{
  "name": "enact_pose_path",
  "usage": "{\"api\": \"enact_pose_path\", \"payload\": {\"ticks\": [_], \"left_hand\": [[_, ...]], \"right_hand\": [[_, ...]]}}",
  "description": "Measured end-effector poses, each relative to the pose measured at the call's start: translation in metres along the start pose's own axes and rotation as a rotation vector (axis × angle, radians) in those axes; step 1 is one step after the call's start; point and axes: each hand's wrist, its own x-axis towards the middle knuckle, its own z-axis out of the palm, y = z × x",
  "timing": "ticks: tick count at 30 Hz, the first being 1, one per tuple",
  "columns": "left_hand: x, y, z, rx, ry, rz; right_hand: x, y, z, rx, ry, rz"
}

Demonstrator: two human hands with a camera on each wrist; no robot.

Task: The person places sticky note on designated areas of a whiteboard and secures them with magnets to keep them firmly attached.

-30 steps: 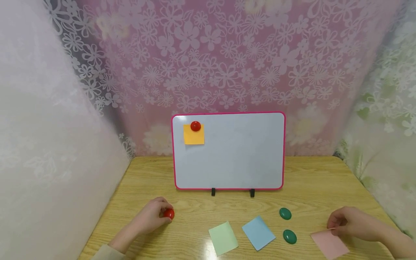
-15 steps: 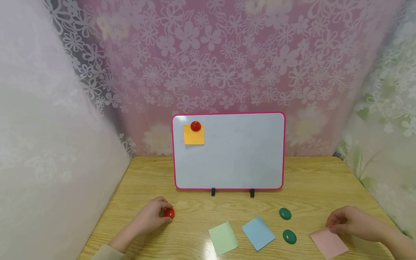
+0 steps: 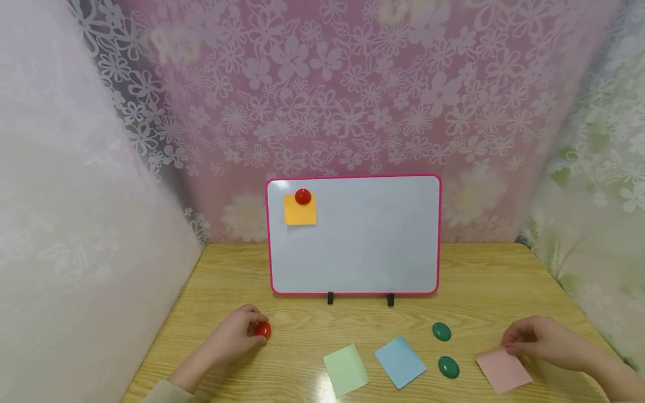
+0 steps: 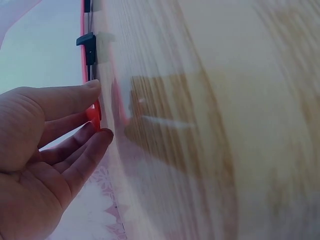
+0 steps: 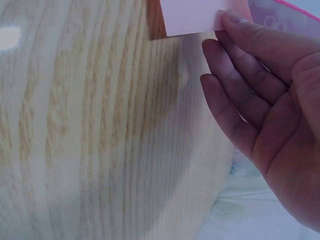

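**Inspector:** Change since the earlier frame: the pink note [image 3: 503, 370] has shifted a little leftward and lifted at its far edge, and the right hand [image 3: 546, 342] has moved with it. The left hand [image 3: 233, 337] has not moved.

**Clerk:** State of the right hand?

**Inspector:** It pinches the note's upper right corner between thumb and fingertips [image 5: 231, 19]; the other fingers lie loosely extended. The note sits at the right of the wooden table [image 3: 504, 280], just right of the nearer green magnet [image 3: 448, 366].

**Clerk:** And the left?

**Inspector:** Fingers curled about a red magnet [image 3: 261, 330], gripped between thumb and fingertips [image 4: 95, 85], low over the table's left part. Whether the magnet touches the wood, I cannot tell.

**Clerk:** Other items?

**Inspector:** A pink-framed whiteboard [image 3: 363, 246] stands upright on two black feet at the table's back. An orange note [image 3: 300, 211] is pinned to its upper left corner by a second red magnet [image 3: 303, 196]. A green note [image 3: 345, 369] and a blue note [image 3: 400, 361] lie side by side at the front. The farther green magnet [image 3: 442, 331] lies just behind the nearer one.
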Motion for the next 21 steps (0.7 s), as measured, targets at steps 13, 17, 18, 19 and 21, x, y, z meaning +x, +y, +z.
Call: {"api": "enact_pose_path", "payload": {"ticks": [13, 17, 18, 19, 21], "left_hand": [[0.0007, -0.0005, 0.0004, -0.017, 0.015, -0.006], [0.0005, 0.0001, 0.0009, -0.014, 0.024, -0.001], [0.0004, 0.0002, 0.0010, -0.013, 0.027, -0.001], [0.0004, 0.0003, 0.0011, -0.012, 0.028, -0.001], [0.0004, 0.0006, 0.0011, -0.011, 0.030, 0.000]], "right_hand": [[0.0053, -0.0042, 0.0015, 0.015, 0.014, 0.014], [0.0059, -0.0035, 0.0023, 0.012, 0.026, 0.025], [0.0061, -0.0034, 0.0025, 0.008, 0.031, 0.026], [0.0063, -0.0032, 0.0026, 0.006, 0.037, 0.029], [0.0066, -0.0031, 0.0029, 0.007, 0.045, 0.034]]}}
